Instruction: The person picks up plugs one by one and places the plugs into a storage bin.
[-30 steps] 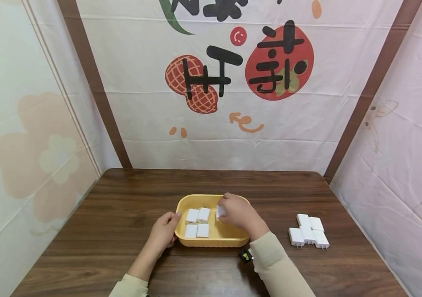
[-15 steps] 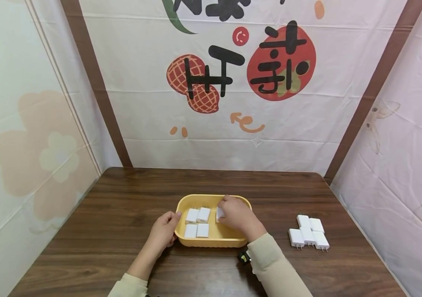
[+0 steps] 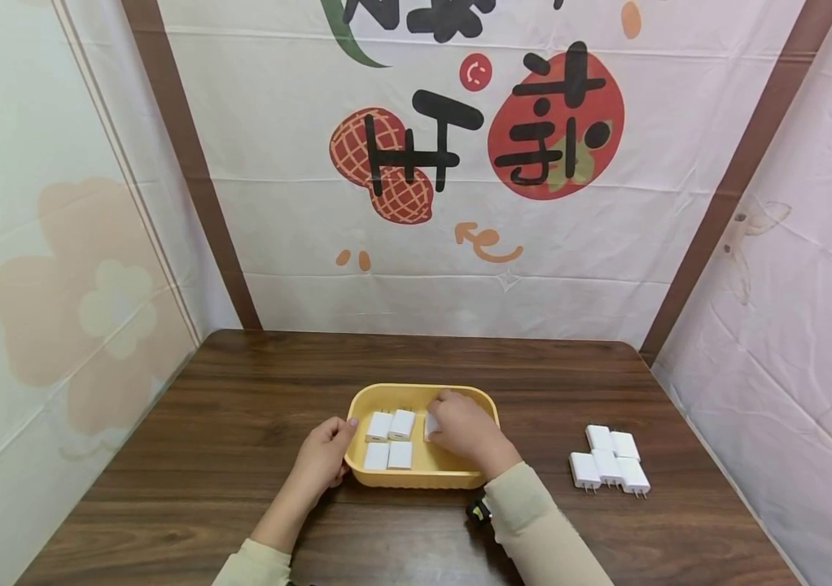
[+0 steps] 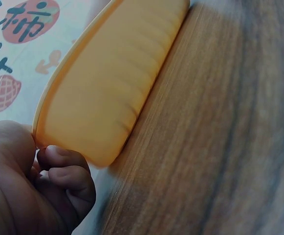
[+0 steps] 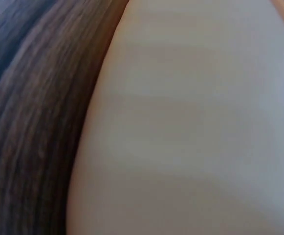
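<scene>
A yellow tray [image 3: 368,399] sits on the wooden table with several white charger plugs [image 3: 389,439] lying inside it. My left hand [image 3: 322,457] grips the tray's left front corner; the left wrist view shows curled fingers [image 4: 66,174] under the tray rim [image 4: 98,98]. Over the tray's right half, my right hand [image 3: 463,430] holds a white plug [image 3: 431,423] low inside the tray, next to the others. The right wrist view shows only a blurred pale surface and some wood grain.
A cluster of several white plugs [image 3: 610,462] lies on the table to the right of the tray. A small black object [image 3: 478,511] shows by my right sleeve. Printed cloth walls close in the table at the back and on both sides.
My right hand has moved slightly left and down into the tray with its plug. The left hand has stayed on the tray corner.
</scene>
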{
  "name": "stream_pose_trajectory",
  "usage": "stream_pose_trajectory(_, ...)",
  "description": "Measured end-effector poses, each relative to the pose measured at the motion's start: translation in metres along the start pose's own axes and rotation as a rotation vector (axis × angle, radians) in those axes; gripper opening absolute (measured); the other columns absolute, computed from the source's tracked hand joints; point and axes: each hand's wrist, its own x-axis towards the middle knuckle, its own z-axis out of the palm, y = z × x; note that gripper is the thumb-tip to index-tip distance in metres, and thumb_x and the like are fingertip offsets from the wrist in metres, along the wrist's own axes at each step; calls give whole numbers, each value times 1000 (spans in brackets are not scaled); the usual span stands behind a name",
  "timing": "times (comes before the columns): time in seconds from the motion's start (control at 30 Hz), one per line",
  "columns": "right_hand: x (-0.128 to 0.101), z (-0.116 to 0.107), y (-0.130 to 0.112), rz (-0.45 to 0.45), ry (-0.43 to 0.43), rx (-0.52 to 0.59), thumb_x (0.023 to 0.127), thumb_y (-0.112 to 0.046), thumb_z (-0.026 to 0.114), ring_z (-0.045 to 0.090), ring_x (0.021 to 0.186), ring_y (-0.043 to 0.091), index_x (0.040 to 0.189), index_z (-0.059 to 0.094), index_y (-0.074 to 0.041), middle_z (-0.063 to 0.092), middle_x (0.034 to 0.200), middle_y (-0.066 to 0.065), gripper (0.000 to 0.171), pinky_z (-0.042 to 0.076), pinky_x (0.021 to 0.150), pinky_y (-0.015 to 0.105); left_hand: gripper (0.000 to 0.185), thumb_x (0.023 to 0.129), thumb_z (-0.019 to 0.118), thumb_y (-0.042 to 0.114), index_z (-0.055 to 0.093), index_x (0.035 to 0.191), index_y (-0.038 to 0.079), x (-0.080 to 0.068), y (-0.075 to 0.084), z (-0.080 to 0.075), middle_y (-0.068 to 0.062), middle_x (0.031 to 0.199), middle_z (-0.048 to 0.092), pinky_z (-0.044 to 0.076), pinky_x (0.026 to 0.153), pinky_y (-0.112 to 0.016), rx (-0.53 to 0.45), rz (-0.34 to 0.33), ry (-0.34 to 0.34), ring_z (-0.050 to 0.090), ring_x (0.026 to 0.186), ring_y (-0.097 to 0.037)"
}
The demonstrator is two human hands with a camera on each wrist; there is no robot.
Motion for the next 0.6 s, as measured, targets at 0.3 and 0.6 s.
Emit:
stream_pose_trajectory(0.3, 0, 1, -3, 3, -2, -8, 89, -32, 81, 60, 86, 18, 104, 73, -7, 64, 102, 5, 30, 54, 82, 36, 42, 108, 51, 40, 58, 97, 0, 0, 0, 0, -2, 55, 46, 35, 41, -24, 8, -2, 1, 42, 46, -14)
stream_pose_trajectory(0.6, 0, 2, -4, 3, 4, -30, 90, -33, 80, 62, 92, 22, 105, 73, -7, 65, 105, 6, 30, 54, 86, 39, 41, 108, 51, 39, 59, 99, 0, 1, -1, 0, -2, 55, 46, 34, 41, -24, 1, 4, 2, 42, 46, -14)
